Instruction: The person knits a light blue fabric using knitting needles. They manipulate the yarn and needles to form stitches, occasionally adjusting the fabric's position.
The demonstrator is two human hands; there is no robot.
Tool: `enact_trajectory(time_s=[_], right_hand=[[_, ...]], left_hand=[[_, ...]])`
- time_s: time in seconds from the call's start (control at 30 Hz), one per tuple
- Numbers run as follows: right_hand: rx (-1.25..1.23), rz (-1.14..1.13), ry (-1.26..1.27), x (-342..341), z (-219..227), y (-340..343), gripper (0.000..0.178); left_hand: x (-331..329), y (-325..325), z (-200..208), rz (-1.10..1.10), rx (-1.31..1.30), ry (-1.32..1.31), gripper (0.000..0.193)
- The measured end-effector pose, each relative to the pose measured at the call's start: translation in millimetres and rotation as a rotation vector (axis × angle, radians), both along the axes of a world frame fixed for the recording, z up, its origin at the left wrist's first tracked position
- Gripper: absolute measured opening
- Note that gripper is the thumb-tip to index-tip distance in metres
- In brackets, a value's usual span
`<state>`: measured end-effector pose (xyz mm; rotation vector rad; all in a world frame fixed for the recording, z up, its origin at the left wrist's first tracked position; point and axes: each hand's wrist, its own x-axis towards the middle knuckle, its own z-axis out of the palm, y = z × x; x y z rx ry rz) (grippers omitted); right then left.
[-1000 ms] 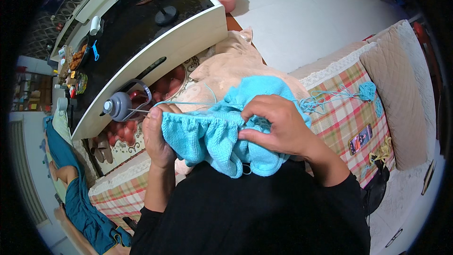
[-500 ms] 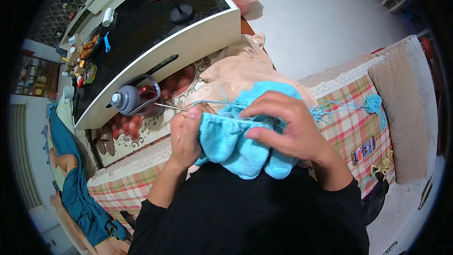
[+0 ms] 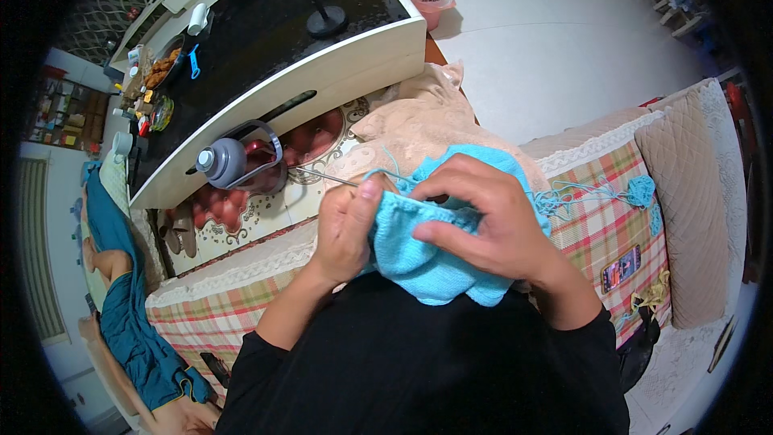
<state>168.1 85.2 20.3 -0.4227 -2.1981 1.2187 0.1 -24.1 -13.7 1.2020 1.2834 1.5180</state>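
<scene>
Clenched on one piece of blue knitting [image 3: 431, 266], the left hand [image 3: 350, 225] pinches its upper left corner between thumb and fingers. One thin needle [image 3: 322, 176] sticks out past that hand, toward the table side. The right hand [image 3: 491, 217] curves around the top edge farther along, with one thumb on the front and one forefinger above, their tips apart; the other fingers are hidden, so I cannot tell whether they grasp the cloth. The knitting hangs in front of the person's black shirt [image 3: 435, 354], on the near side of one peach blanket [image 3: 427, 117].

Right of the hands, one checked sofa cover [image 3: 576, 242] bears loose blue yarn [image 3: 580, 196], one small ball of yarn [image 3: 641, 192] and one phone [image 3: 621, 268]. Left of the hands stands one grey bottle [image 3: 225, 163], beside one table [image 3: 354, 56]. Two shoes [image 3: 179, 229] sit low near the table, and one pink bin [image 3: 428, 4] stands beyond it. At the far left, one other person in teal clothes [image 3: 145, 346] lies back, partly out of view
</scene>
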Motion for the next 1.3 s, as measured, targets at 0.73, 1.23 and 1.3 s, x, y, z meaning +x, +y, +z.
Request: enact_trajectory(time_s=[0.73,1.23,1.3], right_hand=[[-0.202,-0.046,-0.127,21,-5,6,0.012],[-0.115,0.022,-0.153,29,10,2,0.018],[-0.114,0.023,-0.188,31,17,1,0.020]], left_hand=[[-15,-3,8,0.090,-0.140,-0.165,0.018],[-12,1,18,-0.095,-0.162,-0.218,0.033],[-11,0,19,-0.085,-0.118,-0.152,0.034]])
